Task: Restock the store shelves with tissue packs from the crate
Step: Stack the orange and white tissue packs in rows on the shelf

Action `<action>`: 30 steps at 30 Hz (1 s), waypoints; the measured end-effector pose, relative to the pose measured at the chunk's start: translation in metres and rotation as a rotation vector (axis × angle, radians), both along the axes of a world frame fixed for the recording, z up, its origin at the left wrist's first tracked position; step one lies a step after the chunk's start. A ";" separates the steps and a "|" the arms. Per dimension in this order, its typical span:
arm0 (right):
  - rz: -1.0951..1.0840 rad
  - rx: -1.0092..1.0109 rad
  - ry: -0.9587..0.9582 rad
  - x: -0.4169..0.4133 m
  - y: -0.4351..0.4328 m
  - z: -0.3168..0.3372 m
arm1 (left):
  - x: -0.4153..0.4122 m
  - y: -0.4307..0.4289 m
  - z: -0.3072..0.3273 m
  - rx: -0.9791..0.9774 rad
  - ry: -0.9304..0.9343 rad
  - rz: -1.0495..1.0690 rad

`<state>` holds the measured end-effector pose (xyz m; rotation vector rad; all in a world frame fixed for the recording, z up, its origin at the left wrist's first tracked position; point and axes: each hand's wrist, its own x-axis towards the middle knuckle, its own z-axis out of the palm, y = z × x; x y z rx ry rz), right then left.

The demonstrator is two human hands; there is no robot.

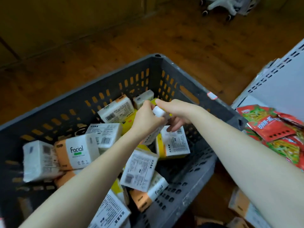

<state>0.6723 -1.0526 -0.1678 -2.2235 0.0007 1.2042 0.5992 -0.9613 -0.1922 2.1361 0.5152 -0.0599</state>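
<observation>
We look down into a grey crate (189,89) that stands on a wooden floor (189,40), with both bare arms reaching in over it. The left hand (145,118) and the right hand (178,111) meet near the crate's far corner, both on one pack (158,111) of tissues, white with a yellow edge. It is held above the heap and tilted, its white end showing between the two hands. The left fingers (146,105) are curled round the pack's near side. The right thumb lies along its top and the right fingers (174,126) are bent beneath it, so both hands are clamped on it. We cannot tell how far down the pack runs behind the left wrist. Below the hands the other packs (139,168) lie loose in the crate at all angles, many leaning on or touching one another. Some are white with barcodes and small print, some orange and white and marked "Facial", and a few yellow. At the right, just beside the crate, we see a white shelf (278,89) with a perforated back panel, and red snack packets (271,129) are piled on it. At the top of the view, well apart from the crate, stands a white chair base (218,7) on castors.
</observation>
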 end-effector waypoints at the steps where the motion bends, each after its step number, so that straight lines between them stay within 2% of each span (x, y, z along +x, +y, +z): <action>1: -0.076 0.090 0.004 0.001 -0.007 0.014 | 0.000 -0.005 0.012 0.012 -0.070 -0.017; 4: -0.226 0.289 -0.092 0.002 -0.030 0.047 | -0.001 -0.021 0.045 0.005 -0.231 -0.111; 6: -0.266 0.288 -0.207 0.001 -0.047 0.063 | -0.002 -0.030 0.063 -0.076 -0.290 -0.149; 8: -0.289 0.300 -0.296 -0.002 -0.065 0.079 | -0.003 -0.037 0.077 -0.190 -0.343 -0.092; 13: -0.441 0.535 -0.431 -0.015 -0.115 0.119 | 0.002 -0.055 0.100 -0.341 -0.398 0.223; 17: -0.599 0.613 -0.574 -0.028 -0.159 0.143 | 0.012 -0.092 0.119 -0.668 -0.402 0.196; 20: -0.765 0.715 -0.634 -0.039 -0.192 0.160 | 0.021 -0.131 0.142 -0.774 -0.440 0.151; 26: -1.011 0.838 -0.738 -0.057 -0.265 0.188 | 0.030 -0.213 0.185 -0.759 -0.455 -0.082; 30: -1.014 0.876 -0.878 -0.066 -0.307 0.203 | 0.032 -0.255 0.202 -0.703 -0.507 -0.224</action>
